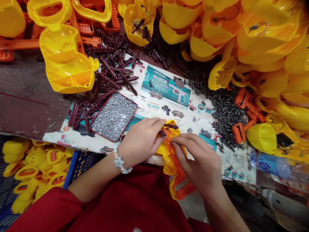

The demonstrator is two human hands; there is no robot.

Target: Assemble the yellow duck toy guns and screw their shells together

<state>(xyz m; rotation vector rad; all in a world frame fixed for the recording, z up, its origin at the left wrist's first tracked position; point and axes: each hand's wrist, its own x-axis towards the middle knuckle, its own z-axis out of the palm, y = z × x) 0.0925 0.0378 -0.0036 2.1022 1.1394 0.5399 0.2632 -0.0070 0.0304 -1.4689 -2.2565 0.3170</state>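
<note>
Near the table's front edge, a yellow plastic toy shell (168,162) lies tilted, with an orange handled part (178,167) set into it. My left hand (145,137) is closed on the shell's upper left side. By its thumb and fingertips, dark maroon plastic pieces (172,126) lie across the shell's top end. Over the orange part, my right hand (200,161) is closed in a pinch; whatever is between its fingertips is too small to make out. A shallow red-rimmed tray of small silver screws (114,116) stands left of my left hand.
Maroon plastic pieces (108,69) are heaped behind the tray. Small black parts (225,109) spread at right, near a plastic bottle (272,164). Yellow shells (217,29) pile up at the back right; another shell (65,61) lies left. A blue crate (73,167) holds yellow toys (40,161).
</note>
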